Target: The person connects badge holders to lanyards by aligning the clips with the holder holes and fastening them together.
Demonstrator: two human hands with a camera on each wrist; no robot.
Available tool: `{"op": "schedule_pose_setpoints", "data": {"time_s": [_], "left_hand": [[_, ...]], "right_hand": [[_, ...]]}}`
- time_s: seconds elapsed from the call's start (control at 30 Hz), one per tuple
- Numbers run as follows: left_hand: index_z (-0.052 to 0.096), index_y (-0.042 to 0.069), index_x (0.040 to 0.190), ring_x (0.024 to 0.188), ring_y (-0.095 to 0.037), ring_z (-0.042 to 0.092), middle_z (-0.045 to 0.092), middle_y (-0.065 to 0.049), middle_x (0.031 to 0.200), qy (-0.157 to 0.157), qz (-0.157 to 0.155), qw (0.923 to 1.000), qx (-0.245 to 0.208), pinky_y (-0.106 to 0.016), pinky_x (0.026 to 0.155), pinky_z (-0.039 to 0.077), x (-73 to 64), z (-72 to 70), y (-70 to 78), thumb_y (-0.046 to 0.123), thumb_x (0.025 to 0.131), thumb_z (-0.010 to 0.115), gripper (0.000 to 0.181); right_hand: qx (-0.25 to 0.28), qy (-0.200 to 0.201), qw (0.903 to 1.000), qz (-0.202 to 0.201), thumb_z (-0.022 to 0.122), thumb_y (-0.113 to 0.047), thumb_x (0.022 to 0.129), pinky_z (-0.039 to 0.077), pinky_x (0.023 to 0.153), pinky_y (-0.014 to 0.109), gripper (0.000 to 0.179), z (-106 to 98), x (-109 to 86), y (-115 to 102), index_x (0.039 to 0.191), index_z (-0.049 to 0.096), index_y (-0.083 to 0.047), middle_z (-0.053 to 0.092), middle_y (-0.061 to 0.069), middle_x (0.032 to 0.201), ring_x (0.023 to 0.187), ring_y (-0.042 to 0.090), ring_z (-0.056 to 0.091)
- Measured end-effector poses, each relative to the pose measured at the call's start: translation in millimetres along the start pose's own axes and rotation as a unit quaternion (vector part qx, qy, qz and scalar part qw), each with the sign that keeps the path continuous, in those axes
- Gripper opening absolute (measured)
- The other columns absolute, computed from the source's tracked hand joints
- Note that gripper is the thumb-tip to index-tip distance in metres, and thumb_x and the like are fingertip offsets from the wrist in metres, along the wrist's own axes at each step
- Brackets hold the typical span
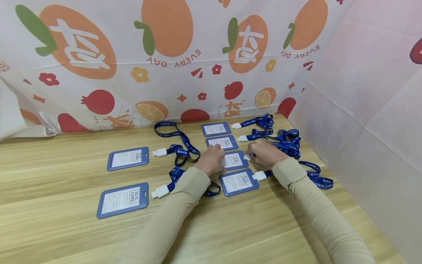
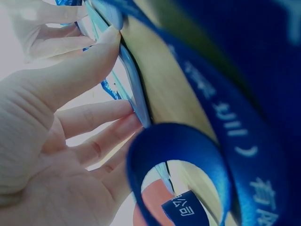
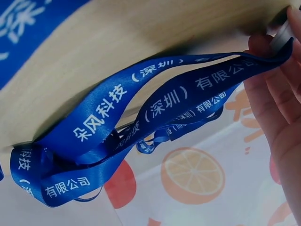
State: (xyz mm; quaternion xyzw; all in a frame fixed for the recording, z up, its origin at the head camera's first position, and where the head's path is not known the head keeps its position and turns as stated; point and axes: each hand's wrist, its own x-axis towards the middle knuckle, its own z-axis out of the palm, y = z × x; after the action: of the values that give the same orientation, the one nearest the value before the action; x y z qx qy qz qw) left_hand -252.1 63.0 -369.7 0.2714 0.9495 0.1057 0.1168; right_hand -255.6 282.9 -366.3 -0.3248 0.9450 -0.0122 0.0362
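Note:
My left hand point(image 1: 210, 160) holds a blue ID card holder point(image 1: 234, 160) by its left edge, the third from the back in the right-hand column. In the left wrist view, thumb and fingers grip the holder's rim point(image 2: 135, 87). My right hand point(image 1: 266, 152) pinches a white plastic clip point(image 1: 248, 157) right at the slot in that holder's right end. From this clip point(image 3: 282, 38) a blue lanyard point(image 3: 164, 101) with white lettering trails away in the right wrist view. Right in front lies another card holder point(image 1: 239, 182), with a white clip point(image 1: 259, 175) close to its slot.
Behind are two more holders, a far one point(image 1: 216, 129) and a nearer one point(image 1: 227, 143), with bundled lanyards point(image 1: 263, 123) to their right. Two card holders point(image 1: 128, 158) point(image 1: 122, 200) lie at left beside lanyards point(image 1: 184, 141). A fruit-print cloth point(image 1: 178, 88) hangs behind the wooden table point(image 1: 59, 176).

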Motion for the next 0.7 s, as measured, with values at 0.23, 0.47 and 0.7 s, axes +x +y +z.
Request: {"op": "schedule_pose_setpoints", "data": {"time_s": [0.23, 0.47, 0.7], "left_hand": [[0.071, 0.001, 0.118, 0.111, -0.029, 0.054, 0.06, -0.014, 0.124, 0.001, 0.001, 1.0, 0.005, -0.039, 0.095, 0.051, -0.3, -0.3, 0.7, 0.025, 0.085, 0.085, 0.043], [0.071, 0.001, 0.119, 0.111, -0.03, 0.054, 0.06, -0.015, 0.125, 0.002, 0.0, 1.0, -0.001, -0.04, 0.096, 0.051, -0.4, -0.9, 0.6, 0.024, 0.084, 0.086, 0.044], [0.071, 0.001, 0.119, 0.11, -0.029, 0.054, 0.06, -0.014, 0.124, 0.001, 0.0, 1.0, 0.0, -0.04, 0.096, 0.051, -0.9, -1.5, 0.6, 0.025, 0.085, 0.085, 0.044]], "right_hand": [[-0.004, -0.003, 1.0, -0.001, 0.075, 0.007, 0.085, 0.056, 0.072, 0.032, 0.017, -0.7, 1.4, -1.4, 0.1, 0.079, 0.001, 0.069, 0.006, 0.088, 0.078, 0.017, 0.064], [-0.003, -0.004, 1.0, -0.004, 0.072, 0.008, 0.085, 0.056, 0.071, 0.032, 0.017, -2.7, 2.1, -2.5, 0.1, 0.079, 0.002, 0.069, 0.006, 0.087, 0.076, 0.016, 0.063], [-0.009, -0.013, 0.9999, 0.001, 0.072, 0.008, 0.085, 0.056, 0.071, 0.031, 0.019, -2.4, 3.6, -2.9, 0.101, 0.079, 0.001, 0.07, 0.008, 0.089, 0.075, 0.015, 0.062]]}}
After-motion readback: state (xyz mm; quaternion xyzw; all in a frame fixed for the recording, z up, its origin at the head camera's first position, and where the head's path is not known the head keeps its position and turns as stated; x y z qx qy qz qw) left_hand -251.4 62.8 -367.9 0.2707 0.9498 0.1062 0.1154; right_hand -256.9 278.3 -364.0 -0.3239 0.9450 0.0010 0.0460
